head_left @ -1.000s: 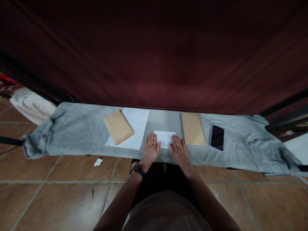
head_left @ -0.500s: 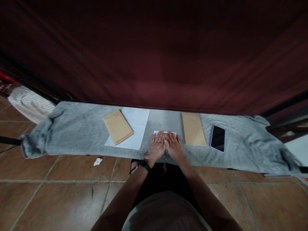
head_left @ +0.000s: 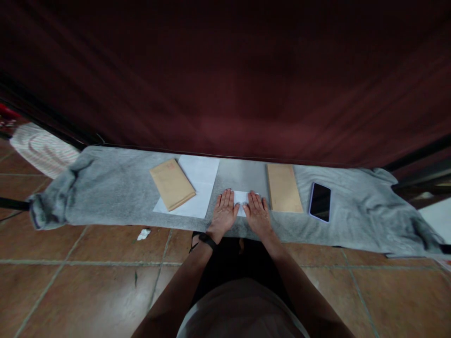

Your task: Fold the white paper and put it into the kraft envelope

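A small white piece of paper [head_left: 241,197], which looks folded, lies flat on the grey cloth in front of me. My left hand [head_left: 224,211] rests palm down over its left edge, fingers stretched out and pointing away from me. On the other side my right hand [head_left: 257,213] lies flat over the right part of the paper, its fingers also straight. The middle of the paper shows between my thumbs, while its sides are hidden under my hands. Neither hand grips anything.
Left of my hands, a stack of brown envelopes [head_left: 172,184] lies on a larger white sheet [head_left: 202,188]. More brown envelopes [head_left: 283,188] are at the right, beside a phone [head_left: 320,202]. Grey cloth [head_left: 112,188] covers the narrow surface, with a dark red panel [head_left: 239,94] behind.
My hands have moved apart along the paper, the left hand to the left and the right hand slightly right. More of the white paper shows between them.
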